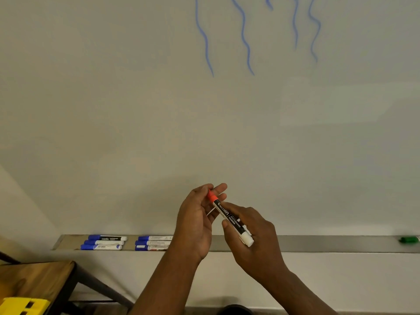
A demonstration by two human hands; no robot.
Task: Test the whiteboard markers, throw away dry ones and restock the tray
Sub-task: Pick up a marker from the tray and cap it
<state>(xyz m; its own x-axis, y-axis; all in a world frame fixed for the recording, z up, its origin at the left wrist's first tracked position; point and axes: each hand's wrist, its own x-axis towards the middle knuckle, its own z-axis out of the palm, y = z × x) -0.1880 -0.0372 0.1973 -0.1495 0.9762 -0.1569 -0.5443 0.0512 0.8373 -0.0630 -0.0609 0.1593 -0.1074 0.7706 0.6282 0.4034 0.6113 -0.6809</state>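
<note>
My right hand (252, 233) grips the white and black barrel of a red-capped whiteboard marker (229, 218), held slanted in front of the whiteboard (136, 98). My left hand (197, 219) pinches the red cap (212, 196) at the marker's upper end. Below, the grey marker tray (318, 244) runs along the board's lower edge. Two groups of three blue-capped markers lie in it, one group (103, 242) at the left and one (153, 243) partly behind my left wrist. A green marker (409, 239) lies at the tray's far right.
Several wavy blue test lines (244, 37) mark the top of the board. A wooden table (34, 280) with a dark metal frame stands at the lower left, with a yellow object (22, 305) on its near corner.
</note>
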